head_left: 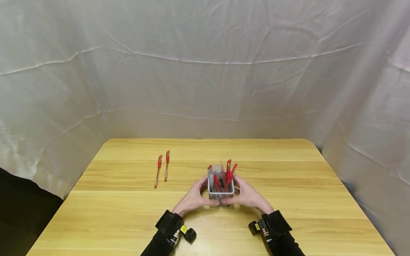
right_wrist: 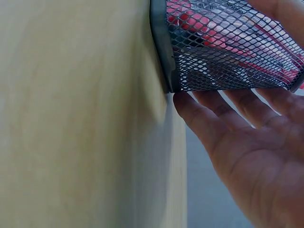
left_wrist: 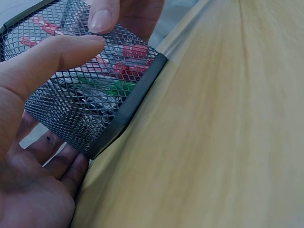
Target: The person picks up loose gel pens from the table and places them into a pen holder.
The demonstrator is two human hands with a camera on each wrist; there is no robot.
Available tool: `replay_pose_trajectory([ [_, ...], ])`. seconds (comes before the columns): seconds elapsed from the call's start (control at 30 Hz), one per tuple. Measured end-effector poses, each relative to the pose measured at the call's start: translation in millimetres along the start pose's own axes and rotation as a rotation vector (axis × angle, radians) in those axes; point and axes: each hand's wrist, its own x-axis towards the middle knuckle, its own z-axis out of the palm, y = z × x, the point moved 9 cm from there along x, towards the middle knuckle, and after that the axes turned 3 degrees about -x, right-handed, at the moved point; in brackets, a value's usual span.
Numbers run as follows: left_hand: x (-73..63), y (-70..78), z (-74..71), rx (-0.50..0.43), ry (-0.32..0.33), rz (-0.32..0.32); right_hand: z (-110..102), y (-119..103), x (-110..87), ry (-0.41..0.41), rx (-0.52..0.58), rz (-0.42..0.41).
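A dark wire-mesh pen holder (head_left: 213,196) with a pale rim stands on the table, filled with several red pens (head_left: 229,174) and some clear ones. My left hand (head_left: 194,196) grips it from the left, thumb across the front and fingers along the side. From the right, my right hand (head_left: 249,195) holds it the same way. Both thumbs nearly meet at its front. In the left wrist view, the mesh wall (left_wrist: 90,102) shows red and green parts inside, its base edge at the tabletop. The right wrist view shows fingers against the holder's mesh (right_wrist: 213,71).
Two red-capped pens lie left of the holder on the wooden table (head_left: 304,185): one pen (head_left: 158,171) nearer, the other pen (head_left: 167,166) slightly farther back. A pale cloth curtain (head_left: 205,89) hangs behind the table and along its sides.
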Motion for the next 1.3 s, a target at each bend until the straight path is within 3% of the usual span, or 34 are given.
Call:
replay_pose_trajectory([
  [0.17,-0.7,1.3,1.1,0.005,-0.018,-0.012,-0.5,2.5,-0.1,0.003,-0.009,-0.009],
  [0.37,-7.0,7.2,-5.1,0.058,-0.108,-0.030,0.4,4.7,1.9,0.007,-0.008,-0.001],
  [0.5,-12.5,13.8,-21.8,0.124,-0.156,-0.021,1.3,5.3,3.0,0.010,0.018,0.024],
  [0.6,-15.7,19.1,-43.1,0.178,-0.147,-0.004,1.9,4.4,3.3,0.008,0.019,0.034],
  [0.73,-17.3,22.6,-82.1,0.275,-0.044,-0.041,2.7,3.8,5.4,0.003,0.001,0.027],
  [0.83,-17.1,23.4,-114.0,0.396,0.080,-0.085,2.9,4.4,7.4,0.003,-0.002,0.024],
  [1.0,-15.7,23.7,-158.0,0.706,0.301,-0.101,2.3,6.3,8.1,0.012,-0.006,0.031],
  [1.1,-14.2,22.5,-174.1,0.847,0.389,-0.116,2.7,7.0,8.2,0.015,0.002,0.030],
  [1.3,-5.5,20.0,-189.5,0.975,0.438,-0.145,5.5,7.3,7.7,0.007,0.045,0.029],
])
